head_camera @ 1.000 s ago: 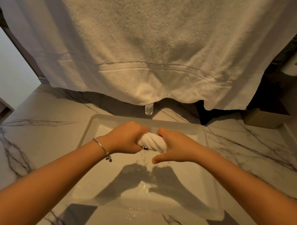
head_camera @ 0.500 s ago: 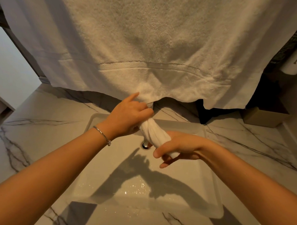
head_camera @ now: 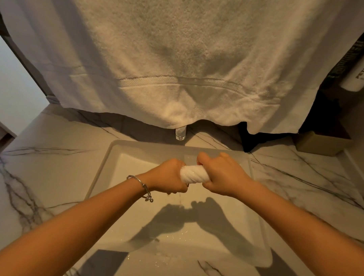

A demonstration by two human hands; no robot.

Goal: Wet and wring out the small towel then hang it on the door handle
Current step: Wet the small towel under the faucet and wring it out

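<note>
A: What have the hands got?
B: The left hand (head_camera: 169, 176) and the right hand (head_camera: 223, 176) are each closed in a fist around one end of the small towel (head_camera: 194, 174), above the sink (head_camera: 139, 150).
A: How much of the towel can you see?
B: Only the short white middle, twisted into a rope with spiral ridges. Both ends are buried inside the fists, so its full length is hidden.
A: Which way does it run?
B: Its long axis lies roughly left to right, fist to fist, about level. A thin trickle of water (head_camera: 180, 199) falls beneath the left hand.
A: And around them?
B: A bracelet (head_camera: 143, 187) sits on the left wrist. The sink is set in a marble bench (head_camera: 42, 164). A big towel (head_camera: 180, 55) hangs across the back and covers most of the tap (head_camera: 180, 133); only its tip pokes out. At the right edge a white bottle (head_camera: 363, 74) is cut off, its lettering partly readable, and a box (head_camera: 319, 142) sits below it.
</note>
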